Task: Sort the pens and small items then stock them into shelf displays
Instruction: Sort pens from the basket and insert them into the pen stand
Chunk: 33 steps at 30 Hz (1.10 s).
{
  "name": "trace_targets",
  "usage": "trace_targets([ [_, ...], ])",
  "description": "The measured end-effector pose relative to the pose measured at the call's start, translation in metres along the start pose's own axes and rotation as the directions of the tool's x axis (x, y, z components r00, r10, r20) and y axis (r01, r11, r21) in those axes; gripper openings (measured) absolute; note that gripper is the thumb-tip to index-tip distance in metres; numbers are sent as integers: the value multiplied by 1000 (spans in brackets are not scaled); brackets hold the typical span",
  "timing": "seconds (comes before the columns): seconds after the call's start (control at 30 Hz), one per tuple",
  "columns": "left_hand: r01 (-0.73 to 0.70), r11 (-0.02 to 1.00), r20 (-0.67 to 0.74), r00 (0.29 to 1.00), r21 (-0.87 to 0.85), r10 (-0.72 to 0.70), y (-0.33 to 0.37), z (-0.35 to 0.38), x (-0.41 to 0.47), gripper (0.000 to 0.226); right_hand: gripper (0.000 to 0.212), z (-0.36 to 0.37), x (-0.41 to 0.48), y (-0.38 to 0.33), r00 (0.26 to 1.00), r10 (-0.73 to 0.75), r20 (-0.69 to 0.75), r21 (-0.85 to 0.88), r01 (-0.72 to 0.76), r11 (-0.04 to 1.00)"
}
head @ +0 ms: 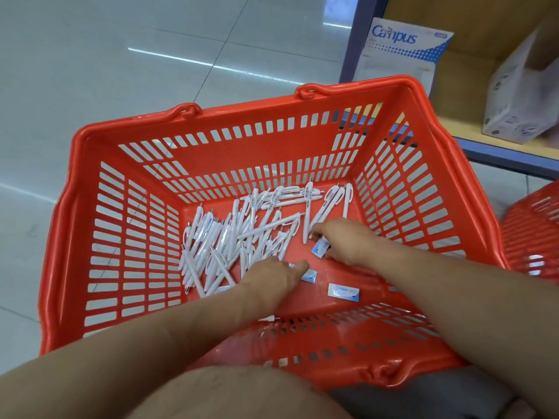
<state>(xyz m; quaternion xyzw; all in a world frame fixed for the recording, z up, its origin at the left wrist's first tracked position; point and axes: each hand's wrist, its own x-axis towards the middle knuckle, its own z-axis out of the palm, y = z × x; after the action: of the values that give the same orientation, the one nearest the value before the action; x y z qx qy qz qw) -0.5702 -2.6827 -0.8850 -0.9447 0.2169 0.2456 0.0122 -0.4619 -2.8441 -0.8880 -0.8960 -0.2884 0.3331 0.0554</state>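
Pale tiles [151, 40] are surrounding the red basket [79, 137], where my right hand [348, 241] is pinching a blue packet [320, 248] just left of it. My left hand [272, 275], fingers straight, is touching a second packet [310, 276]; pens [230, 237] are lying heaped beyond.

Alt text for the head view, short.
Both hands reach into a red shopping basket: left hand touches a small blue packet, right hand is at another, beside heaped white pens. A Campus pack stands on the shelf.

Red basket [257, 152] holds white pens [230, 234] heaped beside small blue packets [344, 292]
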Motion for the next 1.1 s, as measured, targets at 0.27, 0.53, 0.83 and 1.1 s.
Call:
trace_targets([
  [0.27,76,903,-26,995,-423,-96,-9,1,4,51,33,-8,9,3,975,187,-116,440,-118,890],
  [0.53,-7,880,-152,986,-474,-74,-13,3,28,59,21,-23,5,-5,947,311,85,922,-193,335],
  [0.83,54,882,-29,997,-468,-76,-19,1,31,59,31,-34,3,-11,931,322,173,978,-201,57],
  [1.1,113,394,-40,932,-912,-360,-67,-91,-7,26,15,-72,-12,-31,988,49,148,972,-136,-190],
])
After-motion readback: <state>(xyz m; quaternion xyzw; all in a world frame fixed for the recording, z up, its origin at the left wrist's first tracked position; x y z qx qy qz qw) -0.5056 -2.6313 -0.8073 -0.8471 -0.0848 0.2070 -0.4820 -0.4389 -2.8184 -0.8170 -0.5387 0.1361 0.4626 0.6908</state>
